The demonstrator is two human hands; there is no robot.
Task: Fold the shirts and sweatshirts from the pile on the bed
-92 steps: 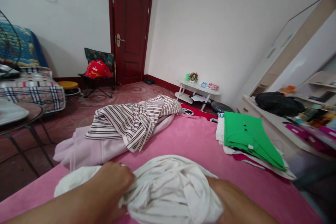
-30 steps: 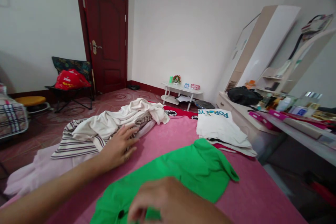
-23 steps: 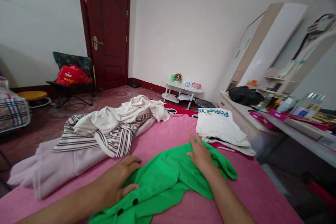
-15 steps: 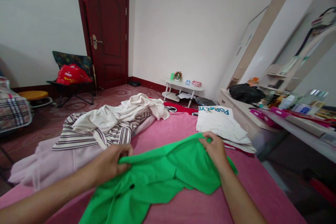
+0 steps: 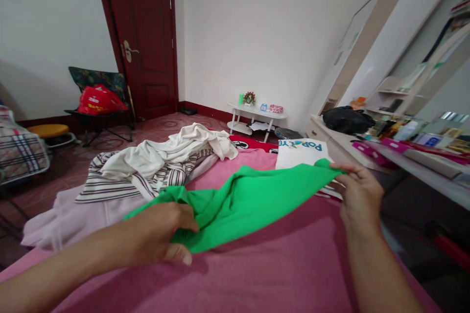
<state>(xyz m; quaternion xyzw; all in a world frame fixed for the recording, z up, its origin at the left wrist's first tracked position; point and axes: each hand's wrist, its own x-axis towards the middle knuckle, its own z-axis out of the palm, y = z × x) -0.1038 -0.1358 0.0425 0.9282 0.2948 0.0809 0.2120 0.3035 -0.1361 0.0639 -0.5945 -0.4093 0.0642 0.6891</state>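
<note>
A plain green garment [image 5: 253, 200] is stretched sideways above the pink bed cover [image 5: 257, 274]; its full shape is hidden by folds. My right hand [image 5: 362, 190] pinches the garment's far right end between thumb and fingers. Around the left part of it, my left hand [image 5: 165, 234] has its fingers over the cloth and its thumb below. Behind the garment lies a folded white shirt [image 5: 299, 154] with blue lettering, partly covered by the green cloth. Left of it is a heap with a white garment [image 5: 172, 149] on top of a black-and-white striped one [image 5: 106, 188].
Pale lilac cloth [image 5: 69, 220] lies at the bed's left side. A dressing table [image 5: 316, 132] with a black bag [image 5: 347, 120] and many small items runs along the right. Beyond the bed are a small white table [image 5: 257, 110], a folding chair with a red bag [image 5: 101, 100], and a door [image 5: 147, 44].
Both hands have moved: the right one outward to the right and slightly up, the left slightly lower. The green garment has swung up and away, now drawn out lengthwise between them.
</note>
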